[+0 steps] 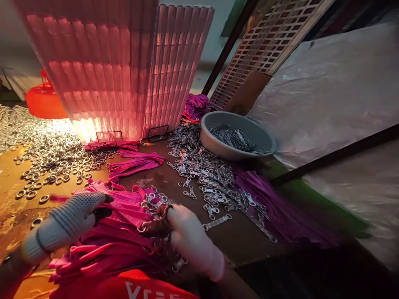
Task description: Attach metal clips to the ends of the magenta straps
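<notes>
My left hand [77, 214], in a grey dotted glove with dark fingertips, is curled above a heap of pink straps [118, 232]. A blurred pink strap end [59, 198] sticks out behind its knuckles and seems held in it. My right hand [193, 236], in a white glove, is closed at the metal-fitted ends of the heap. Its fingertips are by the metal rings and links [154, 201] on the straps; what they pinch is blurred and partly hidden by the hand.
Loose metal rings [62, 166] spread on the left under a red lamp [46, 99]. Ridged plastic panels [124, 74] stand behind. Metal links [215, 178] lie right of centre, beside a grey basin [215, 145] holding more. Purple straps [274, 203] lie at the right edge.
</notes>
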`<state>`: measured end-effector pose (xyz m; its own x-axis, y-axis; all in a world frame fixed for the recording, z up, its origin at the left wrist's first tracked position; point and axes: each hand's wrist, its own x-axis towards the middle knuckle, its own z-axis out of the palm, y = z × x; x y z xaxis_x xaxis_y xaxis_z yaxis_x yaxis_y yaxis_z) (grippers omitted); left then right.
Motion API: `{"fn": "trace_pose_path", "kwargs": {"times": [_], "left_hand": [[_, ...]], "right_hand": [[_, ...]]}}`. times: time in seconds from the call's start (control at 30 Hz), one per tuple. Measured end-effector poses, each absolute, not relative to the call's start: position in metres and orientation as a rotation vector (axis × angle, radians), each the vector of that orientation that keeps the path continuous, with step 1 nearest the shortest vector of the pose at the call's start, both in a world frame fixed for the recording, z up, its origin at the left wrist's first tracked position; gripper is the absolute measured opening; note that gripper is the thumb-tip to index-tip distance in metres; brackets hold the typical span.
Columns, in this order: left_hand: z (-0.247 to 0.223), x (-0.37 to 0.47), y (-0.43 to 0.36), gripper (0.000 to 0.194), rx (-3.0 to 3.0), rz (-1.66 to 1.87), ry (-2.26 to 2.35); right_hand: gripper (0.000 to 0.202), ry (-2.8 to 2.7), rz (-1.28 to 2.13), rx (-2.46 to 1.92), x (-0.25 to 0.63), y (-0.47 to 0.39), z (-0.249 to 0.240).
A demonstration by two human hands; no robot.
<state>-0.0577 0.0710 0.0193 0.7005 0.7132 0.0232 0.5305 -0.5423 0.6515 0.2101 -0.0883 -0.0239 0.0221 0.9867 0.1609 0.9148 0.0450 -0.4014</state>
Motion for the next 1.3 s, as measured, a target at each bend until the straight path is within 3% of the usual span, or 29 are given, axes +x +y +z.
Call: {"fn": "trace_pose_path", "kwargs": {"times": [0.17, 0.3, 0.47, 0.6, 0.73, 0.87, 1.07, 1.3], "left_hand": [[-0.001, -0.023, 0.06, 0.038, 1.513, 0.437, 0.824], [-0.003, 0.002, 0.052, 0.04, 1.036, 0.552, 0.659], [-0.006, 0.007, 0.051, 0.043, 0.731, 0.636, 0.503], [-0.009, 0.005, 0.044, 0.044, 0.659, 0.683, 0.415], [-0.007, 0.008, 0.027, 0.044, 0.695, 0.815, 0.39], [-0.002, 0.006, 0.011, 0.045, 0.893, 0.897, 0.392], [0.0, -0.009, 0.006, 0.039, 1.484, 0.991, 0.574], [-0.005, -0.004, -0.001, 0.044, 1.127, 0.746, 0.624]], "right_hand": [[0.024, -1.269, 0.195, -2.767, 0.291, -0.059, -0.067], [0.023, -1.151, 0.263, -2.867, 0.324, -0.039, -0.101], [0.027, -1.193, 0.243, -2.749, 0.324, -0.042, -0.113], [0.034, -1.257, 0.204, -2.399, 0.293, -0.054, -0.09], [0.039, -1.209, 0.58, -1.666, 0.221, -0.065, -0.043], [0.046, -1.134, 0.894, -1.384, 0.153, -0.066, -0.006], [0.039, -1.152, 0.747, -1.417, 0.131, -0.07, 0.001], [0.034, -1.525, 0.333, -1.642, 0.128, -0.072, -0.018]]}}
